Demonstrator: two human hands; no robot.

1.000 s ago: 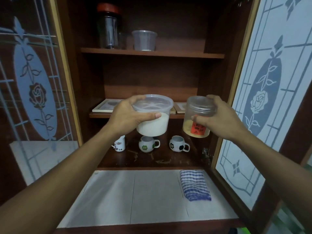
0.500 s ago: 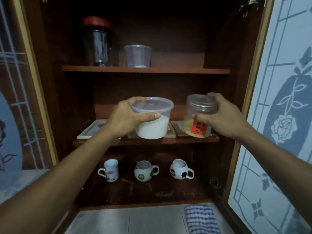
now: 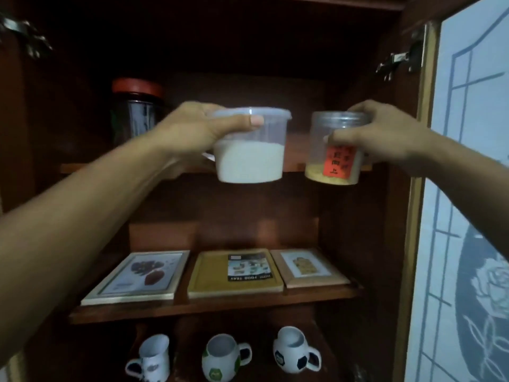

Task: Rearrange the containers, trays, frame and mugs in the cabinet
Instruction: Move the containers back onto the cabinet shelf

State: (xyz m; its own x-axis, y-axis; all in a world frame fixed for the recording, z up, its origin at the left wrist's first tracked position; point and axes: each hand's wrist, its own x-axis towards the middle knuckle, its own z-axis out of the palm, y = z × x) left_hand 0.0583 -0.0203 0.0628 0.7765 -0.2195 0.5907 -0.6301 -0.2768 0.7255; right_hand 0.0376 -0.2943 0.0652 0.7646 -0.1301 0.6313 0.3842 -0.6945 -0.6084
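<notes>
A: Red-lidded jar (image 3: 136, 111) on the top shelf (image 3: 82, 168), far left. What's beside it?
B: Left hand (image 3: 192, 133), fingers curled round a lidded tub (image 3: 249, 155) of white powder, upright before the shelf edge.
A: Then?
B: Orange-labelled jar (image 3: 334, 153), upright, gripped by the right hand (image 3: 385, 136) — shelf lies straight ahead of both; bases look a touch low.

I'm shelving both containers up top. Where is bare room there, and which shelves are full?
Upper shelf: bare wood shows between the held tub and labelled jar, right of the red-lidded jar; behind them is hidden. Middle shelf is crowded: pale frame, yellow tray and brown-rimmed tray fill it.
</notes>
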